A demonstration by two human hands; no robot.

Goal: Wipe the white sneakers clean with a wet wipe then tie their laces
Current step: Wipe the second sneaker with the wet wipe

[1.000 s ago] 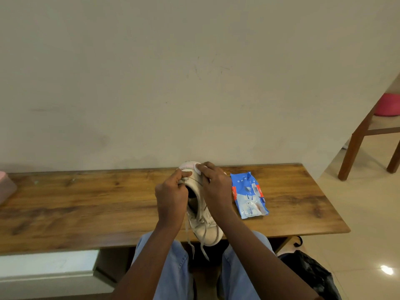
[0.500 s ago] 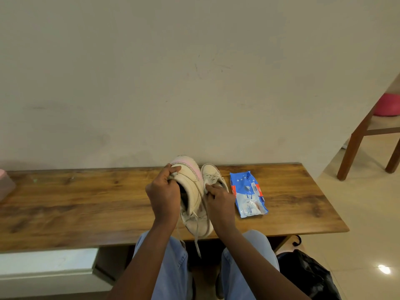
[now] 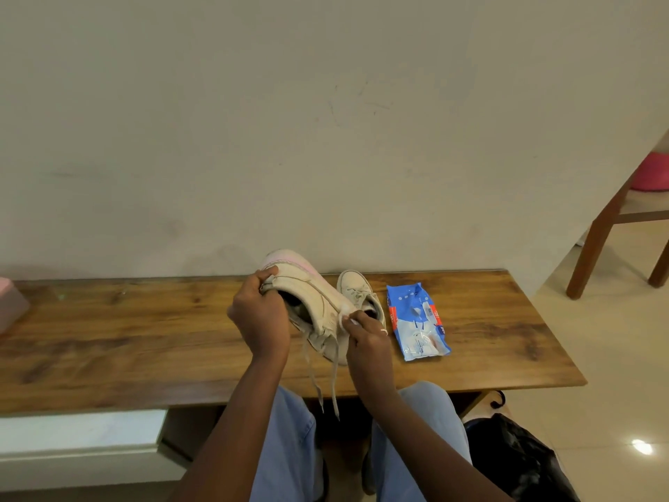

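One white sneaker [image 3: 318,302] with a pink sole is held tilted above the wooden table [image 3: 144,338], its untied laces [image 3: 325,385] dangling over the front edge. My left hand [image 3: 259,318] grips its heel. My right hand [image 3: 365,338] pinches a small white wet wipe [image 3: 344,318] against the sneaker's right side. The second white sneaker [image 3: 356,289] stands on the table just behind my right hand, partly hidden by it. A blue pack of wet wipes [image 3: 416,320] lies flat to the right of the sneakers.
A pink container [image 3: 11,306] sits at the table's left end. The wall rises right behind the table. A black bag [image 3: 517,461] lies on the floor at my right knee. A wooden chair [image 3: 597,240] stands on the far right.
My right hand slid from the top of the heel down the sneaker's right side. The left hand tilted the sneaker left and lifted it, uncovering the second sneaker behind.
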